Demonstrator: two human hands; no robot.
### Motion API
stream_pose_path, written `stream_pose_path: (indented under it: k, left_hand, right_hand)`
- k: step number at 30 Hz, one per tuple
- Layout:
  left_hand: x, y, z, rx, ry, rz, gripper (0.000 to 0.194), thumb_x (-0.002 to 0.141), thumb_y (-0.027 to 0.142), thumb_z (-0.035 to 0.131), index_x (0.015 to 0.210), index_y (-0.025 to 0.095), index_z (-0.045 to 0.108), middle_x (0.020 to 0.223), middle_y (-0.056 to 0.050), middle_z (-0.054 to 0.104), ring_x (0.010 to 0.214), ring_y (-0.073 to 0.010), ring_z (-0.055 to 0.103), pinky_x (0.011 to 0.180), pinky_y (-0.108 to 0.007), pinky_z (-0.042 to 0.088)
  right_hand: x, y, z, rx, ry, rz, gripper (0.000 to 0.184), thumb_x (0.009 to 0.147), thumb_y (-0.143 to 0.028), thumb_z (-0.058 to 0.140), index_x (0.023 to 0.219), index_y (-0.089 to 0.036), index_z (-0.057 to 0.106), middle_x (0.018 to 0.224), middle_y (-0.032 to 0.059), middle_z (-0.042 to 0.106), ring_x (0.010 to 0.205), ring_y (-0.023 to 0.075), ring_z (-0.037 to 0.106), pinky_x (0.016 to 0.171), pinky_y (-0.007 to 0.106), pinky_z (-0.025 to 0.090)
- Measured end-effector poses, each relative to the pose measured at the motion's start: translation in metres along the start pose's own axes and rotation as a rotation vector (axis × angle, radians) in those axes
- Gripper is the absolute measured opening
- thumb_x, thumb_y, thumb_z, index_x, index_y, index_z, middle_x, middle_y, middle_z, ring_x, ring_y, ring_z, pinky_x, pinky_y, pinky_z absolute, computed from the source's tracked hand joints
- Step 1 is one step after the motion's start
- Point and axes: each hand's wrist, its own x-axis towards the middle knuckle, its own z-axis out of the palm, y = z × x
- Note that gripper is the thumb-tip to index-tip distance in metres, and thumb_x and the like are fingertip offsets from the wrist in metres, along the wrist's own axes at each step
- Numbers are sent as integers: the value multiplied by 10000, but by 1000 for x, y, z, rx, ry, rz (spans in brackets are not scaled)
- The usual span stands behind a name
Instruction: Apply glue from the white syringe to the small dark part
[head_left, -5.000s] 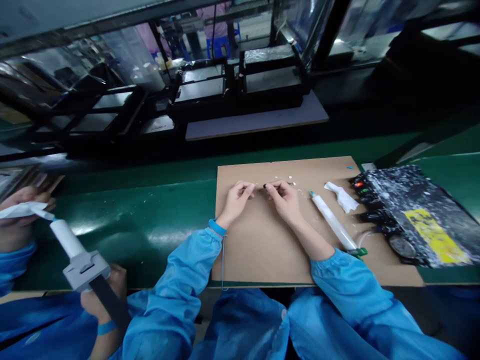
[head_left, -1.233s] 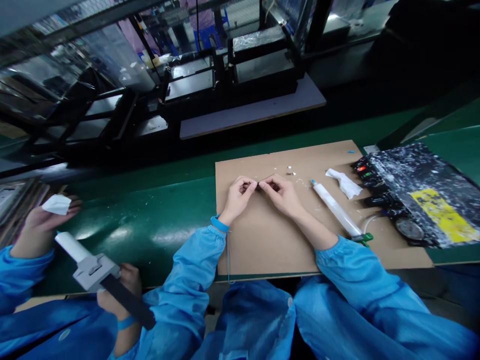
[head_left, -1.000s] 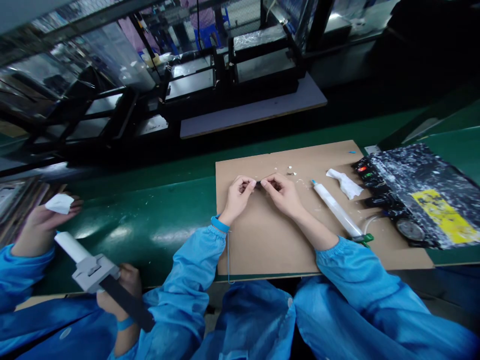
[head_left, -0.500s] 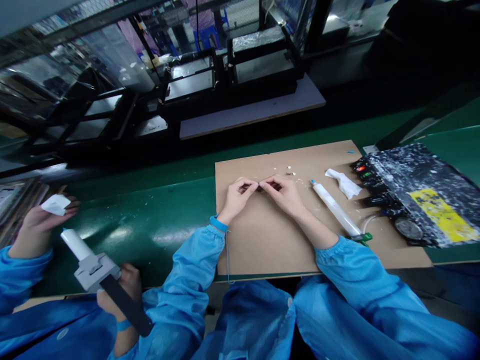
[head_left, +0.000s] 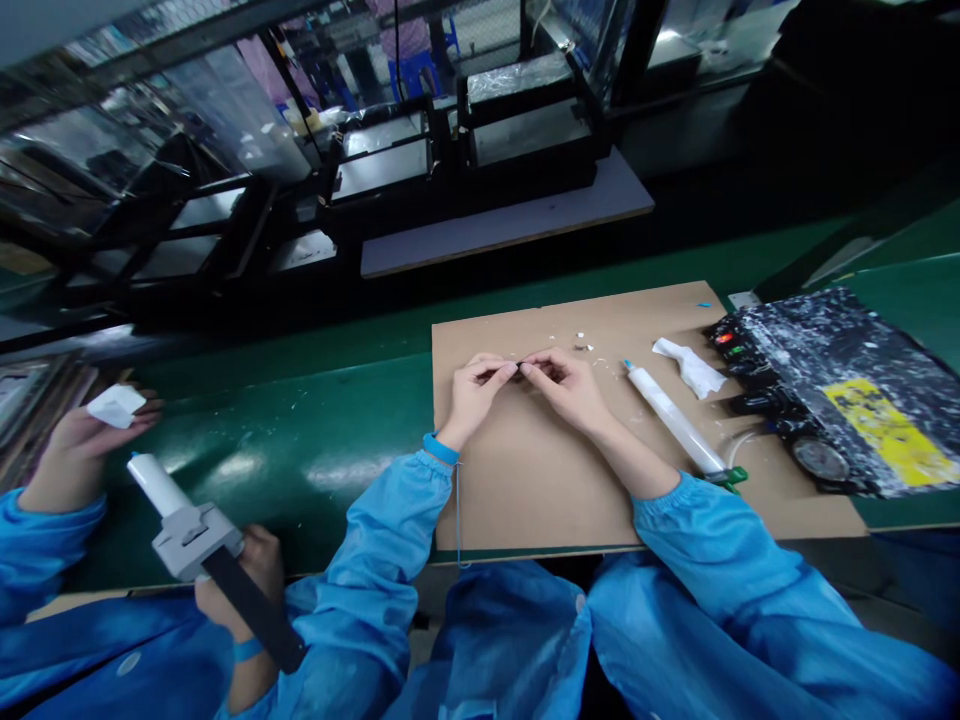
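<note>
Both hands are pinched narrow: my left hand point(head_left: 472, 398) and right hand point(head_left: 568, 392) grip a small dark piece point(head_left: 519, 367) between them, over the cardboard point(head_left: 540, 490). Right of them lie a white tube point(head_left: 673, 418) and crumpled tissue point(head_left: 691, 370); well left, a co-worker's hand point(head_left: 259, 572) holds a grey tool point(head_left: 196, 540).

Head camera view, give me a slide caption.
Left hand and right hand pinch a tiny dark piece over brown cardboard, a white tube lying at right.

Head cam (sole view) looks fwd & down, fairly close above the cardboard point(head_left: 540, 485).
</note>
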Motion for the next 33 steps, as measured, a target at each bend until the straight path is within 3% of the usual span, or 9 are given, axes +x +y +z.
stream_pose_path:
  k: [11,17,27,31,33]
  left_hand:
    - [-1,-4,1,42,-133,16,447,971,647,868,915,204,840,981,-83,759,927,-202,725,825,-341,598]
    - [1,-2,-1,-6,-60,-3,488,981,689,848,938,203,846,976,-77,756,897,-183,708,813,-318,575]
    - [0,-3,-1,7,-59,8,477,971,663,872,871,197,851,959,-75,769,916,-181,741,796,-297,594]
    - [1,-3,-1,-35,-64,5,463,958,670,886,1016,210,886,1105,-101,789,1004,-195,771,866,-317,629]
    - [2,-3,-2,-31,-78,6,455,949,663,899,1013,212,890,1083,-98,791,993,-199,771,860,-325,632]
  right_hand:
    - [1,2,-1,31,-14,32,585,928,-824,817,992,-243,835,949,76,820,857,247,736,802,404,596]
    - [1,0,0,100,11,58,637,928,-818,826,1179,-233,824,911,45,786,789,208,709,751,363,573]
    - [0,-1,0,31,-26,20,589,954,-820,789,999,-234,810,907,63,804,808,228,708,759,374,537]
    - [-1,-2,-2,-50,-53,-30,566,1014,-797,732,1033,-237,806,933,68,805,820,230,701,773,383,532]
    - [-1,-3,-2,-95,-64,-60,559,1036,-788,707,1026,-238,808,942,72,801,824,231,695,770,385,526]
